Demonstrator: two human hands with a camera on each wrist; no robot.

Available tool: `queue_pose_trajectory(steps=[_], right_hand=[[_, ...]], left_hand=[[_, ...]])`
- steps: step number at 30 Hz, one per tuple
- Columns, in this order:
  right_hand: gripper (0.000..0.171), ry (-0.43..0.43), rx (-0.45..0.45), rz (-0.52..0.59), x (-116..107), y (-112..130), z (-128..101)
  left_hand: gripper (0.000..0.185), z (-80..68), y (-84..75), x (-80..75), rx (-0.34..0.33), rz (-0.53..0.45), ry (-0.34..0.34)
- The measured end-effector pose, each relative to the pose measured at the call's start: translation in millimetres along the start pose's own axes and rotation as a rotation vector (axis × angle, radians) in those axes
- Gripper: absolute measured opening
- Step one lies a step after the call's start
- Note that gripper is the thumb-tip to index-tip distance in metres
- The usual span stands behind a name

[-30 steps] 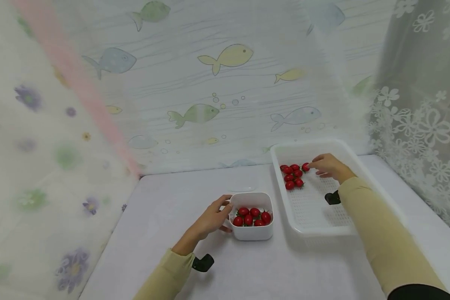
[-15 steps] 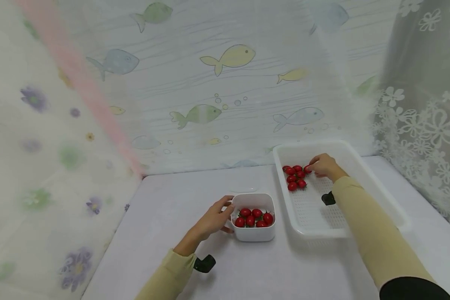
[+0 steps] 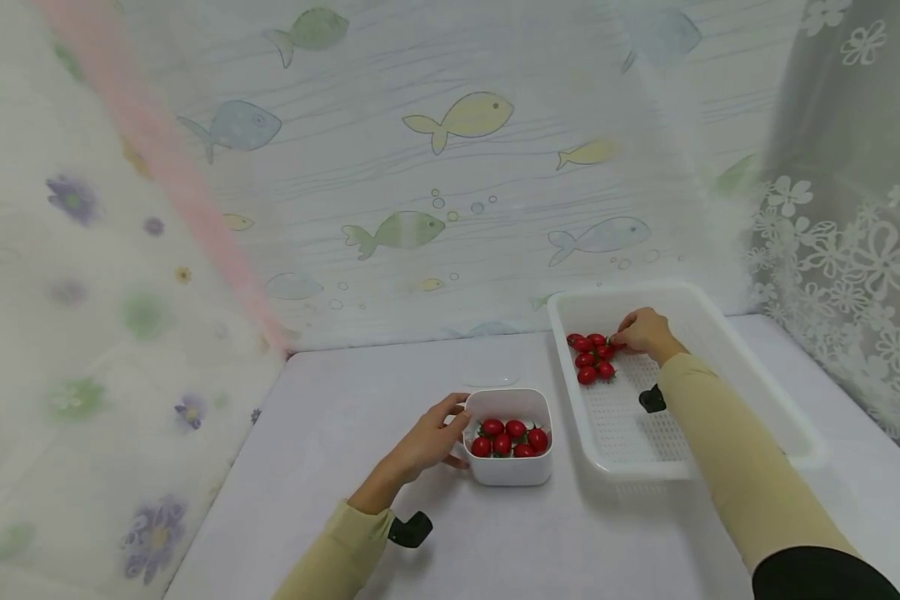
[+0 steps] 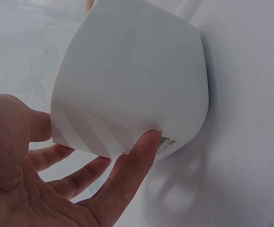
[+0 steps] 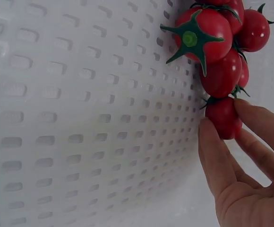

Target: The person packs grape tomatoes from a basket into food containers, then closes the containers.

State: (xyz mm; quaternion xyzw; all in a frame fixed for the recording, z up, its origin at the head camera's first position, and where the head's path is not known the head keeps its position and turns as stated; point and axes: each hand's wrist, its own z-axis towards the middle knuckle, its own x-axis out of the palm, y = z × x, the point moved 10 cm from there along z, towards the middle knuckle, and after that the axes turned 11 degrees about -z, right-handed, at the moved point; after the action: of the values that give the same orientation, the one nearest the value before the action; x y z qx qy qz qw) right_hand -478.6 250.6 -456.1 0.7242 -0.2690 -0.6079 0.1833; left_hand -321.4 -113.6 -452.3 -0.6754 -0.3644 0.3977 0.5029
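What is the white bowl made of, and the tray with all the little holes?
The small white square bowl looks like smooth, slightly glossy plastic: soft sheen, rounded corners, a barcode sticker on its side. The long white perforated tray also seems moulded plastic, matte, with even rows of small slots. Neither can be told for certain by sight.

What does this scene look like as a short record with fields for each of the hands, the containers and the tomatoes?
left hand: relaxed fingers rest against the side of the white bowl
right hand: pinches one cherry tomato at the edge of the cluster in the tray
white bowl: on the table, holds several cherry tomatoes
white perforated tray: right of the bowl, holds a cluster of tomatoes at its far end
backdrop: fish-print curtain behind the table
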Motion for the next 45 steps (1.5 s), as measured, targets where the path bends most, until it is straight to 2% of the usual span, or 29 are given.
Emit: queue_pose_trajectory(steps=[3,11,17,25,34,45], right_hand=[[0.034,-0.003,-0.007,0.006,-4.3,-0.3,-2.7],[0.044,0.105,-0.066,0.222,-5.4,11.5,-13.1],[0.047,0.143,-0.140,0.296,-10.1,24.5,-18.3],[0.046,0.165,-0.178,0.344,-17.7,36.3,-24.8],[0.045,0.208,-0.222,0.385,-23.7,50.6,-43.4],[0.041,0.223,-0.299,0.349,-23.3,69.7,-69.4]], left_hand=[[0.041,-0.4,-0.4,0.9,-0.003,0.003,0.000],[0.042,0.3,1.1,1.0,-0.009,0.010,-0.005],[0.042,-0.6,0.3,0.5,0.000,0.001,-0.005],[0.042,0.0,0.9,-0.6,0.002,-0.001,-0.011],[0.042,0.7,-0.3,0.0,0.015,-0.002,-0.011],[0.041,4.9,6.4,-1.0,0.007,0.000,-0.009]])
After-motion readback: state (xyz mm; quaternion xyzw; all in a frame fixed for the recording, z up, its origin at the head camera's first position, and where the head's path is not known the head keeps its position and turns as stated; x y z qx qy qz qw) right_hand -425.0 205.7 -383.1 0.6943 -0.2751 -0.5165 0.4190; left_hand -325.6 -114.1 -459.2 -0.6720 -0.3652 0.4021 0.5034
